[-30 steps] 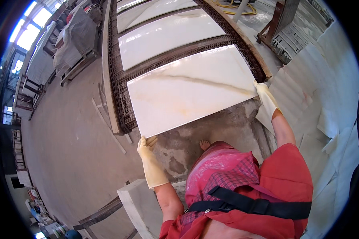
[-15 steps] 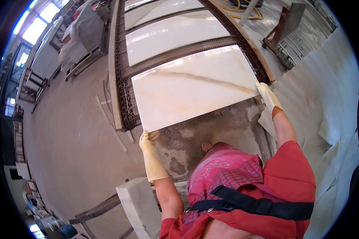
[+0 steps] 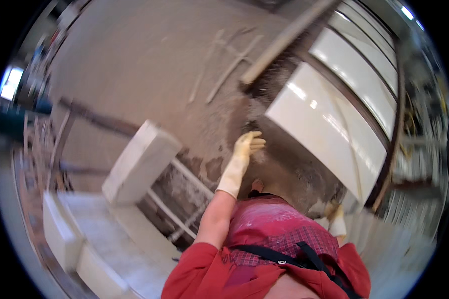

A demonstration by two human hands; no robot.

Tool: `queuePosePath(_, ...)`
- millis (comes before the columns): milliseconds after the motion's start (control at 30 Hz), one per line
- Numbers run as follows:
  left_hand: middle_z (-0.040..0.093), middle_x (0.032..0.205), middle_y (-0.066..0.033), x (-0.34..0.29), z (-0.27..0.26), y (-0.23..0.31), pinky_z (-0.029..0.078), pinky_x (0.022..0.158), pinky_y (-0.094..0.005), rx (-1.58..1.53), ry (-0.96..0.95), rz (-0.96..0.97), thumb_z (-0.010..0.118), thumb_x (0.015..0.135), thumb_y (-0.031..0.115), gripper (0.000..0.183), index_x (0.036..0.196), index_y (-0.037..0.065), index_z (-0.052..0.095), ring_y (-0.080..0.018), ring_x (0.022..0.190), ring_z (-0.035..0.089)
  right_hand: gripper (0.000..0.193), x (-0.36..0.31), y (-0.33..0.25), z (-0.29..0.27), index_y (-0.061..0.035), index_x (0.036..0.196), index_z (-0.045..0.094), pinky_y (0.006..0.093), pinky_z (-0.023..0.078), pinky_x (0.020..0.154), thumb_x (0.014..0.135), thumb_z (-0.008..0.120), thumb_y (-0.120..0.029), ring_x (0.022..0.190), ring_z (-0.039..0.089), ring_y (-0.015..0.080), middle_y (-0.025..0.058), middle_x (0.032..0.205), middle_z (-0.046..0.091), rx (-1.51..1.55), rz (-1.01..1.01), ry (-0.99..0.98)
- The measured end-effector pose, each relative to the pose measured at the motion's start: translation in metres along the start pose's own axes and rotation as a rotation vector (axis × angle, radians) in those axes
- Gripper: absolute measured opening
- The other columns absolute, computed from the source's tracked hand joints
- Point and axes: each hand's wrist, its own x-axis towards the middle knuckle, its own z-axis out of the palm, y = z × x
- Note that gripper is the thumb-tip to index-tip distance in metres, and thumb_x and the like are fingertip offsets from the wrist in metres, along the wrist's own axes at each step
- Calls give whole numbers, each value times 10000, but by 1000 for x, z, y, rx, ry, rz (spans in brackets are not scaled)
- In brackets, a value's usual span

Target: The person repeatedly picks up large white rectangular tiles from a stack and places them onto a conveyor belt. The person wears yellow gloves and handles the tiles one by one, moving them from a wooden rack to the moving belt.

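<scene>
My left hand [image 3: 247, 144], in a cream rubber glove, hangs over the floor with its fingers stretched out and nothing in them. The nearest corner of a glossy white stone slab [image 3: 324, 114] with a tan vein lies just right of it, apart from the glove. That slab rests on a dark conveyor bed [image 3: 279, 74]. Low on the right, close to my apron, is my right hand [image 3: 336, 222] in a matching glove. Motion smears its fingers, so their shape is unclear.
More white slabs [image 3: 356, 74] lie farther along the conveyor, edged by a wooden beam [image 3: 287, 42]. At lower left are a thick white block [image 3: 140, 162] and a group of pale blocks [image 3: 97, 234]. Pale bars [image 3: 172, 212] run beside them. Thin strips [image 3: 232, 70] lie on the floor.
Both hands have let go of the slab's near corners and drawn back from it. My view has swung left, bringing the pale blocks in and shifting the conveyor to the right.
</scene>
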Motion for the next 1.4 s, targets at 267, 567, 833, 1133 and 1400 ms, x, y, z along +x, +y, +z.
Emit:
queuePosePath(267, 735, 1008, -166, -66, -189, -157, 528, 840, -411, -184, 551, -253, 433, 1039, 384, 384, 1195, 111, 653, -278, 880, 694, 466, -29, 40, 216, -75, 1224, 646, 338, 554, 685, 1042, 456, -460, 747, 704, 231, 163, 928, 731, -1460, -10, -118)
queuePosePath(567, 729, 991, -133, -208, -327, -203, 541, 787, -338, -246, 826, -249, 469, 1033, 341, 360, 1193, 70, 644, -221, 843, 691, 448, -21, 132, 406, -61, 1254, 624, 356, 567, 754, 1055, 438, -415, 773, 704, 238, 155, 916, 738, -1675, 23, -453)
queuePosePath(833, 723, 889, -101, -304, -481, -257, 540, 702, -307, -350, 1138, -172, 549, 1011, 342, 342, 1184, 66, 653, -181, 762, 676, 454, -59, 281, 527, -36, 1292, 603, 360, 540, 867, 1070, 406, -380, 908, 693, 238, 157, 995, 723, -1808, 79, -713)
queuePosePath(1133, 670, 1227, -199, -345, -687, -217, 439, 1040, -398, 115, 1434, -66, 592, 944, 432, 508, 1218, 9, 652, -320, 1207, 604, 392, -109, 419, 591, -29, 1267, 626, 325, 542, 847, 1068, 441, -312, 902, 684, 192, 132, 973, 720, -1860, 144, -716)
queuePosePath(1400, 583, 1330, -244, -331, -787, -51, 412, 1062, -414, 197, 1780, -63, 655, 908, 469, 696, 1358, -43, 514, -363, 1256, 539, 396, -95, 488, 592, -39, 1283, 619, 327, 533, 876, 1070, 434, -318, 927, 684, 197, 140, 990, 726, -1898, 213, -756)
